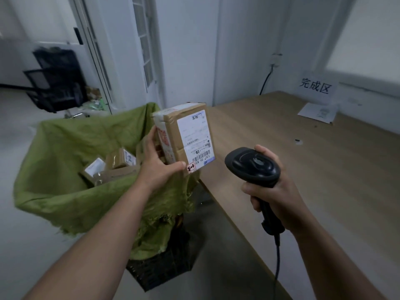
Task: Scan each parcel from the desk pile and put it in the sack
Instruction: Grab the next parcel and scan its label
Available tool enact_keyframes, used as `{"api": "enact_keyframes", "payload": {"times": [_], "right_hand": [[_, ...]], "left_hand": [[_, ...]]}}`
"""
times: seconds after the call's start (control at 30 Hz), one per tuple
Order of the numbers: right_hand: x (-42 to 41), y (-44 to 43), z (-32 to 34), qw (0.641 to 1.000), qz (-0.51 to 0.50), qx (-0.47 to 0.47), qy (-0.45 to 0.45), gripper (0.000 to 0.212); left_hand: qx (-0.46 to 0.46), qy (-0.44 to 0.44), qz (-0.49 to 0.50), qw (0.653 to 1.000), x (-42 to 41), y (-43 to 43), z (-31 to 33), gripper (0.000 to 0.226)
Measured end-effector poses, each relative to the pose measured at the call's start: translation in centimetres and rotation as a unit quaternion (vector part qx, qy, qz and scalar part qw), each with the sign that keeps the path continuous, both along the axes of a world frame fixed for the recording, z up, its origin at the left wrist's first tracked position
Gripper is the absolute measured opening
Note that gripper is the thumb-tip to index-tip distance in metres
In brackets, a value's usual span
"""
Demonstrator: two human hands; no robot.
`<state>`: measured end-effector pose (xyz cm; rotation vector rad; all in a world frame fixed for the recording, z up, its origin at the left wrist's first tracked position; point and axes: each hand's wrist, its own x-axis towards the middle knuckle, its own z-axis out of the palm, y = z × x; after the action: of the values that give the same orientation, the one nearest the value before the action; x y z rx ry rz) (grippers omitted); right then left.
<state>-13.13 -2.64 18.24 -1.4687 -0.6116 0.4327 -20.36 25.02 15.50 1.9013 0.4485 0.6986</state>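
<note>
Parcel (171, 135) under scan: you hold a taped cardboard box upright in your left hand (158, 163), thumb pressed along its lower front edge and fingers curled round the back. It hangs above the right rim of the green sack (65, 159), just off the corner of the desk (303, 165).

The shipping label (195, 135) faces you with the barcode at its foot. In my judgement that is why the box is turned this way.

Your right hand (275, 191) is wrapped fully round the handle of the black corded barcode scanner (253, 165), whose head points toward the parcel from close beside it.

The sack is draped wide over a dark crate (162, 271) and holds several boxed parcels (116, 165). Its mouth stands open, so a one-handed drop should suffice.

Assessment: scanning is the step in hand and the drop is not yet made.

No pile shows on the visible desk, only a sheet of paper (317, 112). The near end is out of view, so remaining stock cannot be confirmed.

Caution: your thumb lies near the barcode, so keep it clear.
</note>
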Motion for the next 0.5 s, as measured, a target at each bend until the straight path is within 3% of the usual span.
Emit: {"api": "enact_keyframes", "payload": {"times": [0.5], "right_hand": [[5.1,13.4,0.5,1.000,0.021,0.014,0.014,0.091]], "left_hand": [[0.015,0.034,0.164,0.986,0.4,20.3,1.0,0.123]]}}
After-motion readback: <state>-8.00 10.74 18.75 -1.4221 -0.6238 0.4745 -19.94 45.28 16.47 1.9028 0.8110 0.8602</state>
